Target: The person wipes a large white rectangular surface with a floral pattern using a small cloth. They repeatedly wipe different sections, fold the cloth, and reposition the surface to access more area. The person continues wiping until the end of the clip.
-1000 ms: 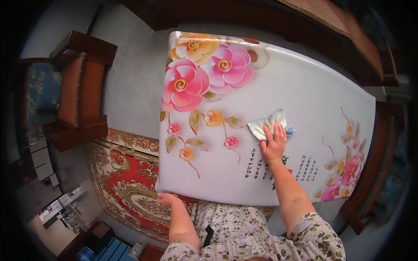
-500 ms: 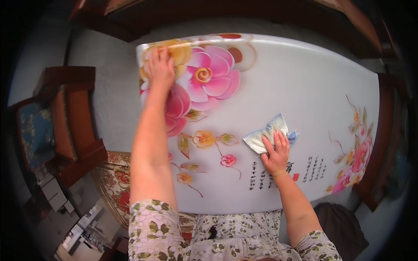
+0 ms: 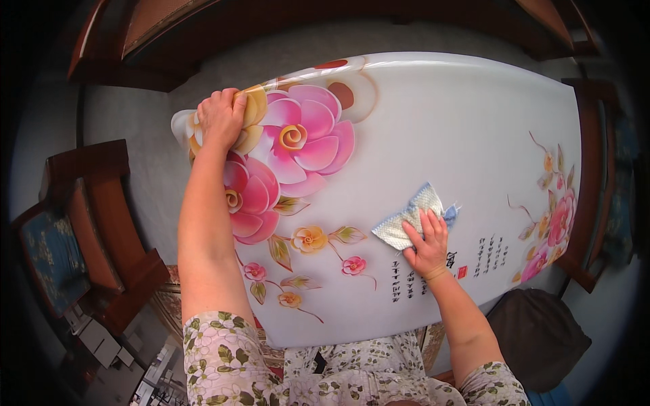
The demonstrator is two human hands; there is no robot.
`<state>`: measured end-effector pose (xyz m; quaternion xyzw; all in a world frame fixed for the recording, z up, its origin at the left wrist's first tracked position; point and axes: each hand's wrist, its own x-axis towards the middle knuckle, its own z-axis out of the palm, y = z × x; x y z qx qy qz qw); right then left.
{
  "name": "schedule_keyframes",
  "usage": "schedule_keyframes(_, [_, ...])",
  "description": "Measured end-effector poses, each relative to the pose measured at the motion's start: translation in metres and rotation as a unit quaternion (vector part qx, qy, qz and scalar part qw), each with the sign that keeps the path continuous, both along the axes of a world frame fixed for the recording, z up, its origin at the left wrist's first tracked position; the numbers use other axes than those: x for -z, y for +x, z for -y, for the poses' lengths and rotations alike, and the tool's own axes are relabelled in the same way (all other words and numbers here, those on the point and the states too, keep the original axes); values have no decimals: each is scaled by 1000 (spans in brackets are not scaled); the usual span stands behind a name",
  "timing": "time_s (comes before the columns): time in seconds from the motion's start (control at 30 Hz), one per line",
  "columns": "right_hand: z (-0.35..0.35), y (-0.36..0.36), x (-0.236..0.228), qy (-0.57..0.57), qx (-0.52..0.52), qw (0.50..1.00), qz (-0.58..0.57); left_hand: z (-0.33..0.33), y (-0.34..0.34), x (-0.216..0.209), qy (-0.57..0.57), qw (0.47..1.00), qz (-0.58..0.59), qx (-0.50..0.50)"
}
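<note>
Your left grip curls over the far-left corner of the floral tablecloth, perhaps to steady it, though whether it pinches cannot be told, while your right grip, fingers extended, seemingly presses the textured cloth flat beyond the black lettering.

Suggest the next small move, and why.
I'd probably have the left hand smooth the floral cover down at its far-left corner. The cover looks curled there, right beside that hand, while the right hand rests on the cloth over a flatter stretch.
</note>
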<state>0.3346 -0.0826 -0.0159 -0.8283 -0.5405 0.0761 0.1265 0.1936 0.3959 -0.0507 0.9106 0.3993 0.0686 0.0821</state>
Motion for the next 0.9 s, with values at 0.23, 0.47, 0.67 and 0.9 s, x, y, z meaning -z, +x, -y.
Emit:
schedule_keyframes(0.23, [2,0,0,2,4,1000,-9,2,2,3,14,1000,-24,-5])
schedule_keyframes(0.47, [3,0,3,10,10,1000,-16,15,5,6,112,992,-30,-45])
schedule_keyframes(0.67, [1,5,-4,14,1,999,-30,175,-36,-23,55,989,123,-63])
schedule_keyframes(0.9, [9,3,2,22,2,1000,-7,361,-162,-21,-8,979,-4,-205])
